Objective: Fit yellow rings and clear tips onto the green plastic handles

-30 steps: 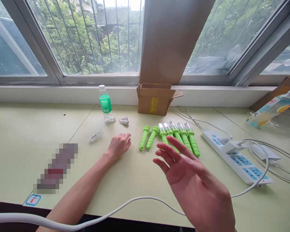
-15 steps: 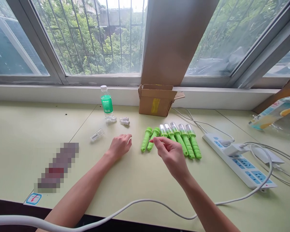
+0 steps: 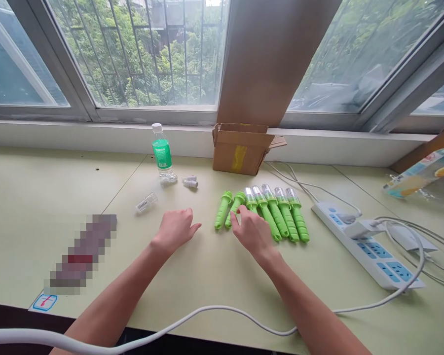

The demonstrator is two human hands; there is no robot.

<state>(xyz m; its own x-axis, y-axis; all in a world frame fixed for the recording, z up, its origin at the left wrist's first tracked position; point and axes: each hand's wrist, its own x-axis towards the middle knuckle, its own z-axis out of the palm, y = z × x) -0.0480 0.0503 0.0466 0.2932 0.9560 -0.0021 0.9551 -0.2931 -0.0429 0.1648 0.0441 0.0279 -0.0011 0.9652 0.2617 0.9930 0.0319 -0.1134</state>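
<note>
A row of green torch-like sticks lies on the table; several on the right, such as this green stick with a clear top (image 3: 297, 217), have transparent ends. Two at the left, including this green stick without a clear top (image 3: 222, 211), lack them. My right hand (image 3: 253, 232) is low over the row, palm down, covering parts of the sticks. Its thumb and forefinger are apart beside the second stick from the left, with nothing visible between them. My left hand (image 3: 174, 230) rests on the table left of the row, thumb spread and other fingers bent, with nothing visible in it.
A clear plastic piece (image 3: 146, 202), small white cylinders (image 3: 190, 182) and a green-labelled bottle (image 3: 162, 155) are on the left. Behind stands an open cardboard box (image 3: 240, 152). On the right lies a power strip (image 3: 368, 246) with cords; a white cable (image 3: 207, 309) crosses in front.
My right hand has lowered toward the table and moved slightly left; its thumb and forefinger have parted from a pinch. My left hand has shifted slightly left, its thumb now spread wider.
</note>
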